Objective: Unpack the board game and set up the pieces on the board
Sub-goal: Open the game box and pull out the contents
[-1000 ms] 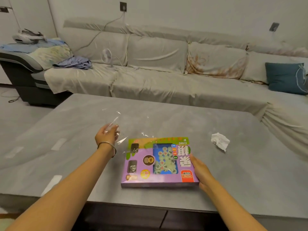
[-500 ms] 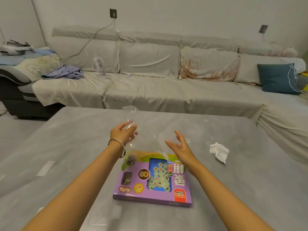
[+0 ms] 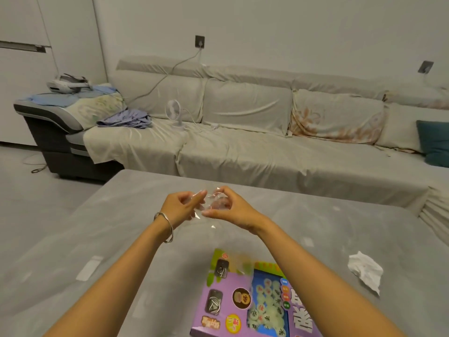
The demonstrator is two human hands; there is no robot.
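We see a grey table (image 3: pixel 315 227) carrying a purple game box (image 3: pixel 218 310) at its near edge, a crumpled white paper (image 3: pixel 364 269) to the right and a pale strip (image 3: pixel 89 268) at left.

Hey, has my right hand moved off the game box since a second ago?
Yes. The right hand left the game box's right edge and now sits beyond its far end, pinching the plastic wrap with the left hand.

Only print in view is on the game box (image 3: pixel 220 310) at the desk's (image 3: pixel 116 239) near edge. Big white Chinese characters (image 3: pixel 303 319) are upside down and partly hidden, so not readable. Glyphs on the round pieces (image 3: pixel 264 305), yellow sticker (image 3: pixel 233 323) and orange label (image 3: pixel 211 322) are too small.
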